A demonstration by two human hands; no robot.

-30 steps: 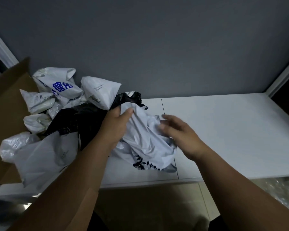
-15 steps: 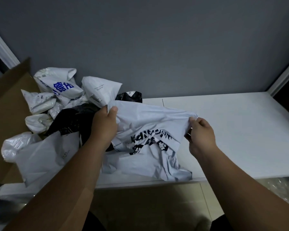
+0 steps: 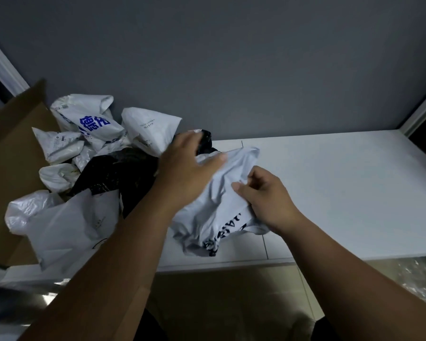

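Observation:
A crumpled white plastic mailer bag [image 3: 214, 207] with black lettering lies on the white table [image 3: 342, 193] near its front edge. My right hand [image 3: 266, 200] pinches the bag's right side, fingers curled into the plastic. My left hand [image 3: 190, 166] hovers over the bag's upper left, fingers spread and blurred with motion; its thumb lies on the plastic. The bag's lower part with the print hangs bunched below both hands.
A heap of white mailer bags [image 3: 89, 124] and a black bag [image 3: 113, 173] fills the table's left end beside an open cardboard box [image 3: 12, 148]. A grey wall [image 3: 231, 70] stands behind. Clear crinkled plastic [image 3: 418, 276] lies below the table's right front.
The bag was stretched wide between both hands half a second ago. Now my hands have come together, the bag is bunched up, and my left hand has let go of its corner.

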